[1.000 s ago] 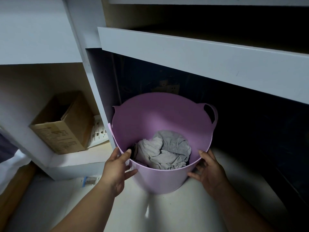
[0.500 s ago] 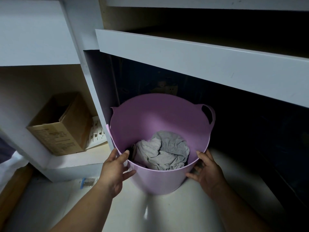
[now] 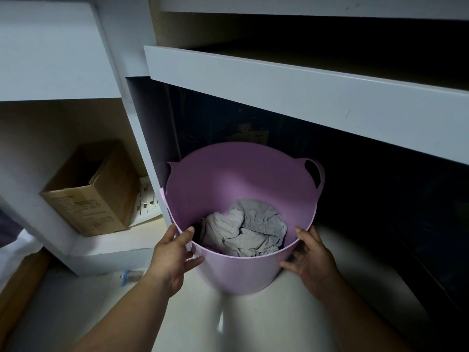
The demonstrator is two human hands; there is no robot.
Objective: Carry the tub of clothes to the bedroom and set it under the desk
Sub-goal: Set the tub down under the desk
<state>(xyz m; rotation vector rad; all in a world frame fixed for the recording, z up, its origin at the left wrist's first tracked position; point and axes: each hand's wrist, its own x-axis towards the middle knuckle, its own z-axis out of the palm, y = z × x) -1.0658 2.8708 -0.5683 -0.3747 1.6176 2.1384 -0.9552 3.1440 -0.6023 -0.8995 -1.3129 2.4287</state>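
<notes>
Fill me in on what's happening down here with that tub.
A person is setting a purple tub on the floor at the opening under a desk. The left hand and right hand rest against its near sides below the rim. Crumpled grey clothes lie inside. A cardboard box sits on a low shelf to the left.

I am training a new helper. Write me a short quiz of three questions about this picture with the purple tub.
1. True or false: the purple tub holds grey clothes.
2. What stands on the low shelf left of the tub? A) a cardboard box B) a kettle C) a shoe
3. Where do the left hand and the right hand touch the tub?

Key:
1. True.
2. A, the cardboard box.
3. On its outer wall just under the near rim, one hand on each side; neither is on the loop handle.
</notes>
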